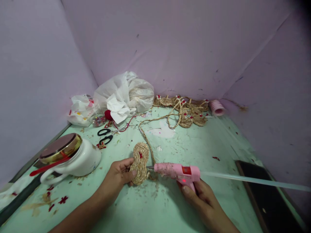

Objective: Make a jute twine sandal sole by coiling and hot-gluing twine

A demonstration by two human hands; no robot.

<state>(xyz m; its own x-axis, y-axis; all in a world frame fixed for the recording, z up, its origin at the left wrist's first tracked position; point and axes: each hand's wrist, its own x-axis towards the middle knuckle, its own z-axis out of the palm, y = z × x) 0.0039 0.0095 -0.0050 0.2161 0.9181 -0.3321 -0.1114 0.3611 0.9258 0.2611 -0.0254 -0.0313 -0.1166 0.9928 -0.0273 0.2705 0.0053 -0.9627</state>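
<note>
Between the thumb and fingers of my left hand (121, 176) is a small woven straw sole (141, 161), shaped like a figure eight, with a red mark on its upper part. My right hand (201, 197) grips a pink hot glue gun (176, 171) by its handle, and a small red light glows on it. The gun's metal nozzle meets the right edge of the sole at its narrow waist; whether it touches, I cannot tell. A long clear glue stick (243, 178) sticks out of the gun's back. A braided straw cord (145, 136) runs from near the sole toward the back.
At the back right lie several finished straw pieces with red and white beads (187, 118), beside a pink spool (217, 107). Black-handled scissors (106, 137), plastic bags (126, 94) and a lidded white mug (85, 158) stand left. A dark flat panel (267, 200) lies right.
</note>
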